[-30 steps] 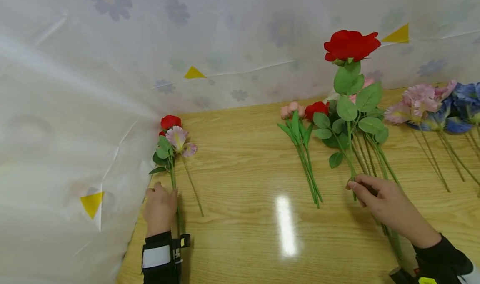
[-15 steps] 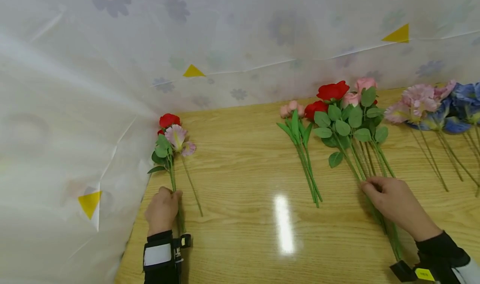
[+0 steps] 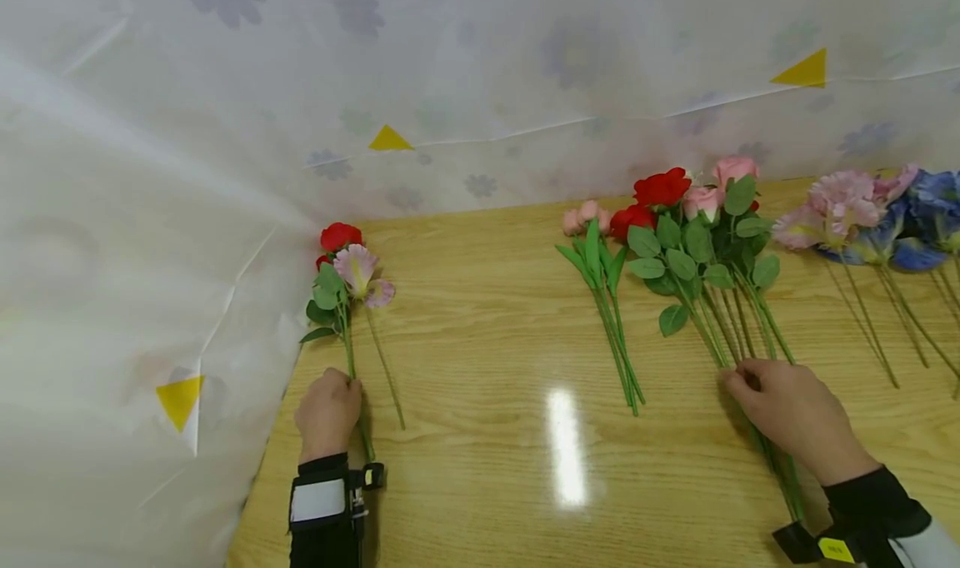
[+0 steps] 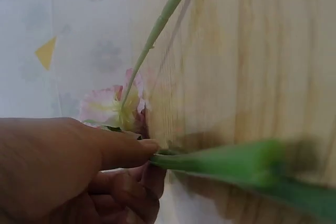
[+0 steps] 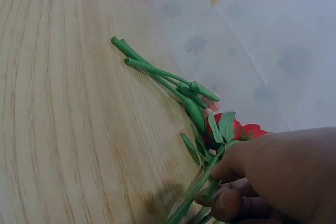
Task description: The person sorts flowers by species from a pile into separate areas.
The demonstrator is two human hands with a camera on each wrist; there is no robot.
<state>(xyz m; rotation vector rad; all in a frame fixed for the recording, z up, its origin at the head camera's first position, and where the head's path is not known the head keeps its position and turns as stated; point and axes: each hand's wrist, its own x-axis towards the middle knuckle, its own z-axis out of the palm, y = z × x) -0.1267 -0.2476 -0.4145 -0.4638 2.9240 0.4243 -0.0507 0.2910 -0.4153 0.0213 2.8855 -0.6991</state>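
At the left, my left hand (image 3: 328,414) pinches the green stem of a red rose (image 3: 341,236); in the left wrist view its thumb and fingers close on the stem (image 4: 220,163). A lilac-pink iris (image 3: 356,268) lies right beside that rose, its thin stem apart from the hand. On the other side, my right hand (image 3: 791,410) holds the stem of a red rose (image 3: 662,187), low over a bunch of roses. Pink roses (image 3: 705,202) and another red rose (image 3: 632,221) show in this bunch. Green stems (image 5: 191,195) run past the right fingertips, partly hidden by the hand.
Pink tulips (image 3: 592,251) with green stems lie left of the rose bunch. Farther right are pink irises (image 3: 840,201) and blue irises (image 3: 937,201). A pale flower-printed sheet (image 3: 480,77) rises along the back and left edges of the wooden table (image 3: 480,326).
My right hand has lowered the red rose from upright above the bunch down onto it, shifting slightly right. My left hand stays on its stem, having moved a little to the right.
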